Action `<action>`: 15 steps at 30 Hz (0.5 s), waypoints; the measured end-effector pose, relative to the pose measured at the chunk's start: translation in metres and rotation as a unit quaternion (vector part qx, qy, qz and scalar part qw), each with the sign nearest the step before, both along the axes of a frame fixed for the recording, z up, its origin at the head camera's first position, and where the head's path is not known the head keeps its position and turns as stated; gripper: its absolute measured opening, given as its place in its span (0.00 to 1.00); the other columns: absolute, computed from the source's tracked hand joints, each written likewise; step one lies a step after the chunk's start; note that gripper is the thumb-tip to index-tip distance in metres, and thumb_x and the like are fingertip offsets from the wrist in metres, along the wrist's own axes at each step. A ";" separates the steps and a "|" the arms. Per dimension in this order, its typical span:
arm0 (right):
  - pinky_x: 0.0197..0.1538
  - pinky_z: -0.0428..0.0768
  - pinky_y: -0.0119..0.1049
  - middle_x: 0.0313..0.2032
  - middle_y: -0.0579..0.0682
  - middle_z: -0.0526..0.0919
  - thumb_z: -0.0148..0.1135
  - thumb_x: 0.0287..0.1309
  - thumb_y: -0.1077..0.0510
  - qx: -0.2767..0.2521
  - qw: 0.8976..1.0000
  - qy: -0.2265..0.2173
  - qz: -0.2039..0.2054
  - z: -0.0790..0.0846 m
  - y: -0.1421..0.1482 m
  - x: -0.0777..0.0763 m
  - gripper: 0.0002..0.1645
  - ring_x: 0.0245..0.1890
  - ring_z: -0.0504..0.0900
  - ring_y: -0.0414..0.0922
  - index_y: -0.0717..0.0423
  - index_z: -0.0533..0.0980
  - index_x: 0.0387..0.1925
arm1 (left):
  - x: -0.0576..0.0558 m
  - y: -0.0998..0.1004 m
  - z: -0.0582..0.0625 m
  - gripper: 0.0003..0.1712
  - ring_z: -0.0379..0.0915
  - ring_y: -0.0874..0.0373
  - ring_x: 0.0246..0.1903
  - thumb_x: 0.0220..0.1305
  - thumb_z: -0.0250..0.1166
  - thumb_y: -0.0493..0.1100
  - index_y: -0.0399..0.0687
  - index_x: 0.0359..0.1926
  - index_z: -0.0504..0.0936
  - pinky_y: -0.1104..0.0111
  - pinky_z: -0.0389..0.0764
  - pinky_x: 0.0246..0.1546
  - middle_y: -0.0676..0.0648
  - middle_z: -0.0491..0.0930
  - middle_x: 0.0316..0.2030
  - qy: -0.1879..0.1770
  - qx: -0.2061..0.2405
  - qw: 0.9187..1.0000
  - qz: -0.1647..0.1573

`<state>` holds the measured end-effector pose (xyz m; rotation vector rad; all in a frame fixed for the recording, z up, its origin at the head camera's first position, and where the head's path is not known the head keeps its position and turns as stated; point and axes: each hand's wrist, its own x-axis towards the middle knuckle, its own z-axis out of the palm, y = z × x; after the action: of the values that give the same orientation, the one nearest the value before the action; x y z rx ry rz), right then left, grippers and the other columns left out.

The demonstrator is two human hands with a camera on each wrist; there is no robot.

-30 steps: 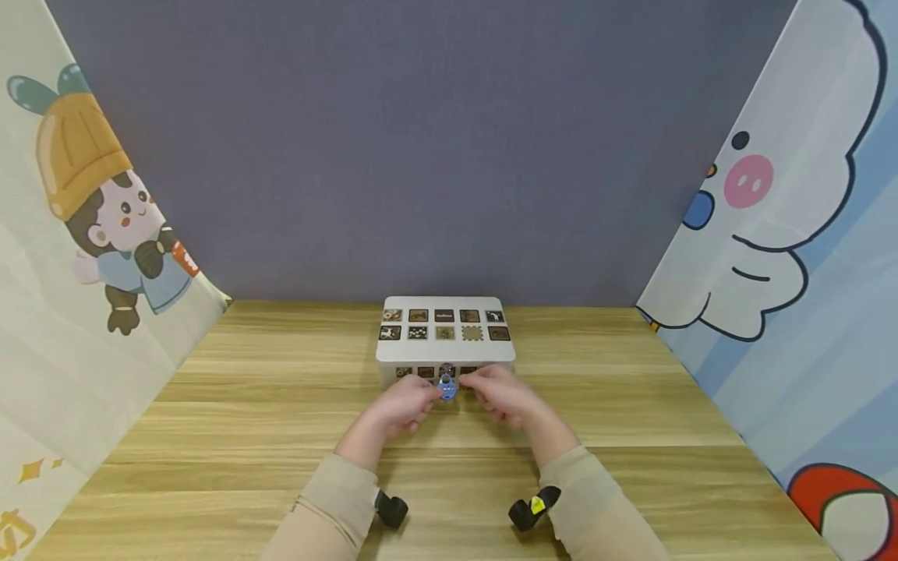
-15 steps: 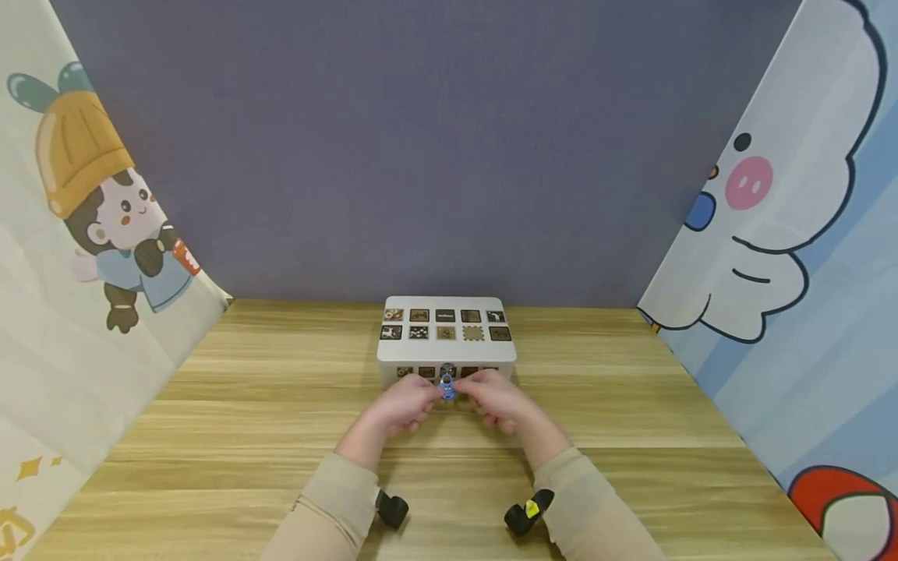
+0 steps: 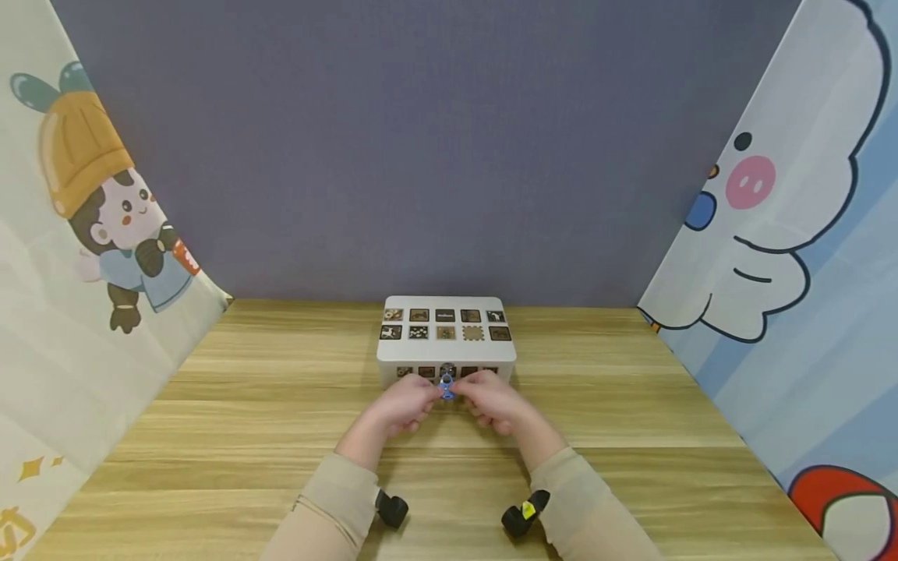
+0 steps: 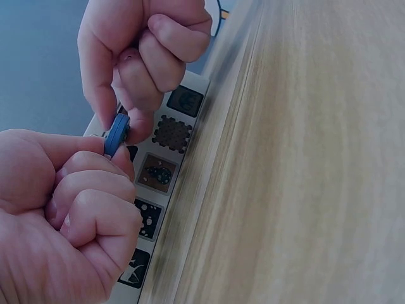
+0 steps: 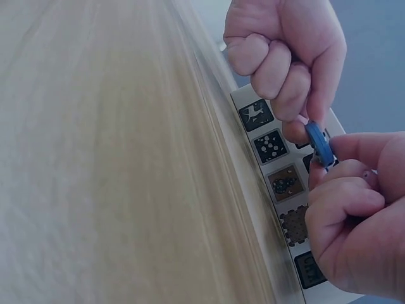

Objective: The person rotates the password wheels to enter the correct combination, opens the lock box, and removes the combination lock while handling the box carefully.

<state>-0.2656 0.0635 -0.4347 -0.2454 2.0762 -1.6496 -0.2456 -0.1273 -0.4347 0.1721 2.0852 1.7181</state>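
Note:
A small blue padlock [image 3: 447, 388] with a metal shackle is at the front of a white box [image 3: 445, 351] printed with dark square pictures. My left hand [image 3: 405, 402] pinches the padlock's left side between thumb and index finger. From the opposite side, my right hand [image 3: 495, 399] pinches its right edge, the other fingers curled in. The wrist views show the padlock [image 4: 116, 135] edge-on between both hands' fingertips. Just above it, a round metal clasp [image 3: 447, 369] sits on the box's front. Whether the shackle passes through the clasp cannot be told.
The box stands on a wood-grain table [image 3: 281, 374], close to a grey back panel [image 3: 435, 156]. Printed cartoon curtains hang at the left and right. Black wrist cameras [image 3: 391, 509] jut inward from both sleeves.
My right hand has moved left from beside the padlock and now pinches it. The left hand keeps its hold and place. The box has not moved.

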 end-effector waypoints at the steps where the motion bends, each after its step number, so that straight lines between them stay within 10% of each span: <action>1: 0.11 0.55 0.29 0.12 0.42 0.60 0.58 0.60 0.52 -0.002 1.000 -0.002 0.001 0.000 0.000 0.000 0.17 0.10 0.55 0.37 0.63 0.78 0.36 | 0.001 0.000 0.000 0.18 0.49 0.64 0.08 0.68 0.52 0.43 0.26 0.38 0.74 0.74 0.54 0.08 0.56 0.59 0.12 -0.001 0.000 1.000 0.001; 15: 0.12 0.54 0.27 0.13 0.42 0.61 0.56 0.62 0.52 -0.026 0.999 -0.023 0.013 0.000 -0.004 0.005 0.23 0.11 0.54 0.36 0.73 0.73 0.41 | 0.003 0.000 0.002 0.18 0.49 0.64 0.08 0.67 0.52 0.43 0.26 0.38 0.74 0.74 0.54 0.08 0.56 0.59 0.12 -0.001 -0.005 1.000 0.002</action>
<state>-0.2606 0.0596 -0.4349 -0.2479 1.9901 -1.6794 -0.2427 -0.1268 -0.4325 0.1627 2.0944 1.7094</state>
